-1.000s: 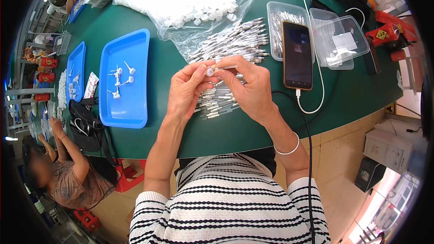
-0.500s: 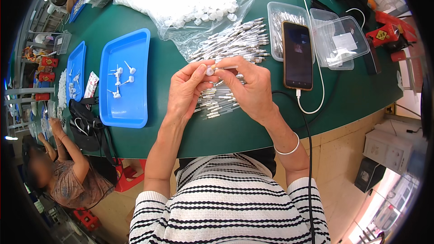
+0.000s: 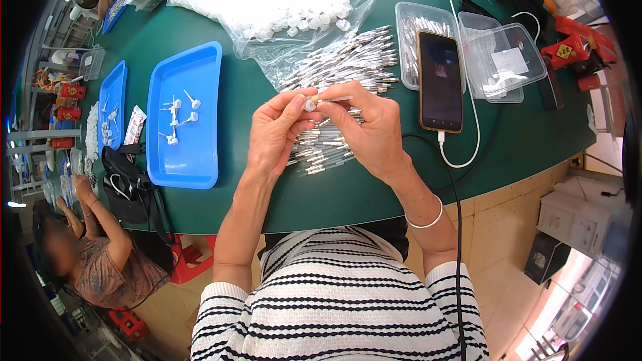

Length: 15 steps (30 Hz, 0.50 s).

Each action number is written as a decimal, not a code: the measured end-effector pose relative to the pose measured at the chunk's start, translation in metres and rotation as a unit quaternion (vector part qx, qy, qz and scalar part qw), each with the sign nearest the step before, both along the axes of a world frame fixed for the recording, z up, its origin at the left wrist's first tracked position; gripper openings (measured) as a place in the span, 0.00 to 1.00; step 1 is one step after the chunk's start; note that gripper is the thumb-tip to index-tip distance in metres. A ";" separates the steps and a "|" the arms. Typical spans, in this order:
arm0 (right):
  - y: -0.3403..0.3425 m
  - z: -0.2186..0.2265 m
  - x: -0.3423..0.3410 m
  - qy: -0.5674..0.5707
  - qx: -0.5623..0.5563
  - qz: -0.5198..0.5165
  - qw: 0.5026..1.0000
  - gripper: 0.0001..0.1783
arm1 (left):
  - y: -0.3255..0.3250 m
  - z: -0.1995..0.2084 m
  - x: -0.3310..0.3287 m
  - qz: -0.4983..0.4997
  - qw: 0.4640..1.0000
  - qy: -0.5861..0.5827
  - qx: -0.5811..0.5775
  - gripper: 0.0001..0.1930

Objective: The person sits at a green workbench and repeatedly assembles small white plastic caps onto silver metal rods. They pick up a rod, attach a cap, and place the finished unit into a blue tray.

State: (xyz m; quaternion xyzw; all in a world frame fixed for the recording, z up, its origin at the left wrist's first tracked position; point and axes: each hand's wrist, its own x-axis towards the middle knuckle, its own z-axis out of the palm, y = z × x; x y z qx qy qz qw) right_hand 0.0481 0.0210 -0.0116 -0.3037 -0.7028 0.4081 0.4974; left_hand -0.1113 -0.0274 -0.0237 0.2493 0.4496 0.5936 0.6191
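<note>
Between thumb and fingertips, my left hand (image 3: pixel 277 127) pinches a small white cap (image 3: pixel 309 104). My right hand (image 3: pixel 366 124) grips a thin, pale rod (image 3: pixel 339 99), its inner end touching the cap. Fingertips partly hide where the two pieces meet. Beneath and beyond my hands lies a heap of slim rods (image 3: pixel 354 60) with metallic parts. To the left, a blue tray (image 3: pixel 184 167) bears several white caps with rods attached (image 3: pixel 172 139). A clear plastic bag (image 3: pixel 267 0) of loose white caps lies open beyond the heap.
A phone (image 3: pixel 440 87) with a white cable rests against a clear box of rods (image 3: pixel 408 40). Transparent containers (image 3: pixel 501 60) stand farther right. A smaller blue tray (image 3: pixel 114 80) and a black bag (image 3: pixel 127 187) lie left, near a seated co-worker (image 3: pixel 100 254).
Both hands stay almost still, with the cap and rod held end to end. Nothing else has visibly moved.
</note>
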 end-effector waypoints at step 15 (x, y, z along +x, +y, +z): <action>0.001 -0.002 0.000 0.008 -0.007 0.007 1.000 0.05 | 0.000 -0.001 -0.001 0.006 1.000 -0.005 -0.002 0.13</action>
